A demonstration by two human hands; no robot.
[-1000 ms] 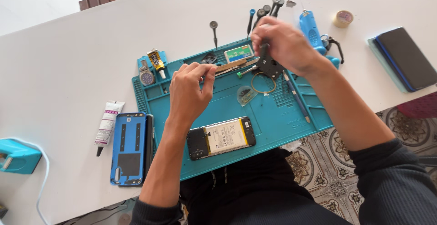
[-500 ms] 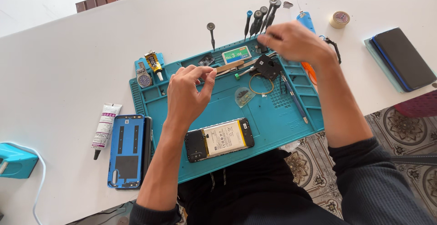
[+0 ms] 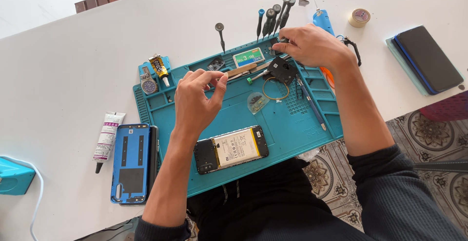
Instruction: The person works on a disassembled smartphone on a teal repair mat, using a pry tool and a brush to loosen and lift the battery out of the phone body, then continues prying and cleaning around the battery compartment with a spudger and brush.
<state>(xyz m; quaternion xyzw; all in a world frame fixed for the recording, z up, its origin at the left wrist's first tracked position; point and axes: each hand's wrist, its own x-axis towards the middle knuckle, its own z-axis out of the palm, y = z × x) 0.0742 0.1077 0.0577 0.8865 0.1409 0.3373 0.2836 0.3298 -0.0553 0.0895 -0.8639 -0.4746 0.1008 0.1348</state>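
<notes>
Teal repair mat [image 3: 292, 124], opened phone [image 3: 230, 149] battery-up, left hand [image 3: 197, 99] pinched together, right hand [image 3: 312, 46] fingers closed, contents unclear

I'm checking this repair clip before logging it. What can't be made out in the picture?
- Head view: whatever the left hand pinches is too small to tell.
- Right hand covers what its fingers touch at the teal mat's top edge.
- Teal device is cut off by the left edge.

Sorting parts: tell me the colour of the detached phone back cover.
Blue back cover, seen best in the head view.

White table [image 3: 73, 50] — teal mat [image 3: 292, 124], glue tube [image 3: 108, 136], tape roll [image 3: 359, 17], blue back cover [image 3: 130, 163]
</notes>
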